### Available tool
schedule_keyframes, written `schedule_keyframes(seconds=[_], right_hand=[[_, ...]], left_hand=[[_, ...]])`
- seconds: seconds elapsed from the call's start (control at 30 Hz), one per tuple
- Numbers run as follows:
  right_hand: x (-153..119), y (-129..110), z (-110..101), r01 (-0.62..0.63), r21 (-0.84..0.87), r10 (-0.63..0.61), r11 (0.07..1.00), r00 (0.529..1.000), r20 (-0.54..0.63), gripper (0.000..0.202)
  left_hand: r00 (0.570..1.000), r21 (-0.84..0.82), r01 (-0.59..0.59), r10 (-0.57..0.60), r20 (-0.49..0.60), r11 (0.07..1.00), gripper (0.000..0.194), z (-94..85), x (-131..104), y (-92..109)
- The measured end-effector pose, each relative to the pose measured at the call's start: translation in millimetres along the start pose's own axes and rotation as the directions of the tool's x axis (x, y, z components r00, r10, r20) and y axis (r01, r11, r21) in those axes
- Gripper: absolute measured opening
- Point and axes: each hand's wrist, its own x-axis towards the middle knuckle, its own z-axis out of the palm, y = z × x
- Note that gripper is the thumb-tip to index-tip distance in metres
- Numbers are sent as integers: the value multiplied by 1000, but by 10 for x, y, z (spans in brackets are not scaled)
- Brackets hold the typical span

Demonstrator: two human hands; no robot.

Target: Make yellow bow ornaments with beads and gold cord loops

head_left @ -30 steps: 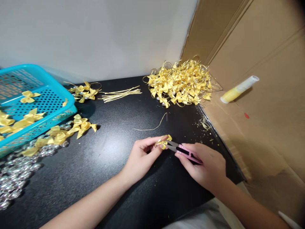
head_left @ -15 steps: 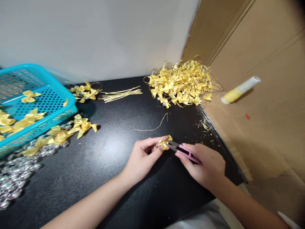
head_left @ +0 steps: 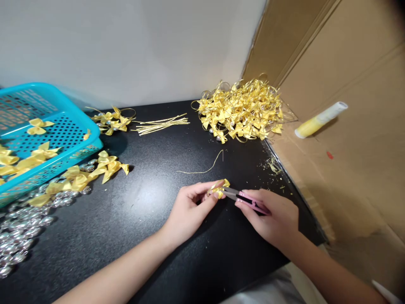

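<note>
Between the thumb and fingers of my left hand (head_left: 193, 207) a small yellow ribbon bow (head_left: 225, 184) is pinched, partly hidden by the fingertips. My right hand (head_left: 272, 215) is closed around pink thread snips (head_left: 253, 202). The blades of the snips point left and reach the bow; whether they touch its ribbon or a thread I cannot tell. Just beyond my hands, a thin gold thread (head_left: 205, 171) lies curved on the black table (head_left: 158, 236).
A turquoise basket (head_left: 91, 145) with yellow bows stands at the left. Silver beads (head_left: 28, 236) and loose bows (head_left: 109, 166) lie beside it. Gold ties (head_left: 161, 125) lie at the back, near a heap of finished-looking bows (head_left: 243, 112). A cardboard wall (head_left: 357, 169) with a tube (head_left: 321, 120) borders the right.
My right hand and the snips have shifted very slightly to the right, and the blades look closer together. My left hand keeps its place with the bow.
</note>
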Motion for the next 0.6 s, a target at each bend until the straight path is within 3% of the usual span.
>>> schedule_keyframes(seconds=[0.33,0.6], right_hand=[[-15,-3,-11,-39,21,40,999,999,-6,7],[-13,-13,-1,-2,-25,2,1000,1000,-16,7]], left_hand=[[1000,7,-7,7,2,1000,26,2,7,-9],[1000,6,-8,8,-1,1000,28,-6,-1,-21]])
